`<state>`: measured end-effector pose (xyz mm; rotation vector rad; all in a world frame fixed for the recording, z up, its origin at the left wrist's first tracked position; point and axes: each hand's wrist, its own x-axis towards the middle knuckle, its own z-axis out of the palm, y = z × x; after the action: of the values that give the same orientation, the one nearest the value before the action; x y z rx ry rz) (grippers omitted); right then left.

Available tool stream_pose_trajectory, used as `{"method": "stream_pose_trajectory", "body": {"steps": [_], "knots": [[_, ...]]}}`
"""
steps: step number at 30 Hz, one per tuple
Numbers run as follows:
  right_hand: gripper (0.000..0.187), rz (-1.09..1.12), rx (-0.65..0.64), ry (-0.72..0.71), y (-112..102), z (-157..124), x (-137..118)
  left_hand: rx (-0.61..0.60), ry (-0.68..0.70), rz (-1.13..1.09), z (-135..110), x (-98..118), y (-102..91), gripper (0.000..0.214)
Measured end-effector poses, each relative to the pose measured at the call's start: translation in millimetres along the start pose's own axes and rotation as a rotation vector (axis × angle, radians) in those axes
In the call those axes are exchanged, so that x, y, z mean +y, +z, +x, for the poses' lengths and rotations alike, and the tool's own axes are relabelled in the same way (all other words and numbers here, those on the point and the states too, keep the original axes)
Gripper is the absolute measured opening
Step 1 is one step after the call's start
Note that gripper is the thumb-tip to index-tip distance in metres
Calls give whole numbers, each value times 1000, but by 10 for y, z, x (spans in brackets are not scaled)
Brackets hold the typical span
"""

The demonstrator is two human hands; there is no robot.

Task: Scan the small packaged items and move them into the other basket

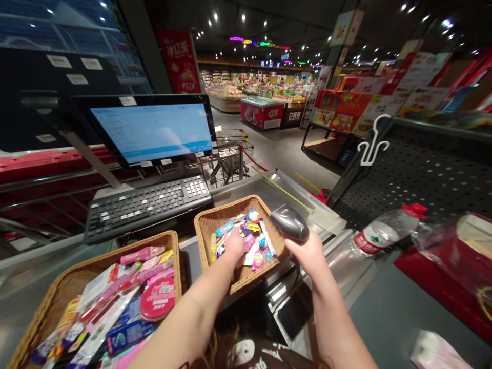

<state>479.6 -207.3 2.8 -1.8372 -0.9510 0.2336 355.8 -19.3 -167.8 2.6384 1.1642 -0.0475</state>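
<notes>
My left hand [235,245] reaches into a small wicker basket [209,218], its fingers apart and touching the wrapped sweets [251,228] heaped inside. A blue-wrapped sweet [224,228] lies just beyond the fingertips. Round pink and blue candies [258,259] sit to the right of the hand. My right hand [307,252] is closed round the handle of a black barcode scanner [289,222]. The scanner's head hangs over the right rim of this basket and points left. Most of its handle is hidden by my fingers.
Left of my arm stands a larger wicker basket [57,289] with packaged goods and a round red tub [157,298]. Behind it are a keyboard [148,204] and a lit monitor [154,130]. At right lies a plastic bottle [378,236] with a red cap, by a perforated black panel [434,169].
</notes>
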Motion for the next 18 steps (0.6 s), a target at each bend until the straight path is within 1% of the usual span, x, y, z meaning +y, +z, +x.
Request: {"method": "stream_pose_trajectory", "body": {"steps": [4, 13, 15, 18], "knots": [[19, -15, -2, 4, 7, 30, 0, 30, -5, -39, 59, -29, -43, 29], [20, -9, 3, -19, 75, 68, -15, 6, -20, -97, 84, 15, -52, 29], [21, -4, 12, -17, 72, 57, -26, 43, -34, -91, 87, 28, -55, 27], [22, 8, 27, 0, 60, 32, -50, 101, -21, -70, 75, 50, -52, 27]]}}
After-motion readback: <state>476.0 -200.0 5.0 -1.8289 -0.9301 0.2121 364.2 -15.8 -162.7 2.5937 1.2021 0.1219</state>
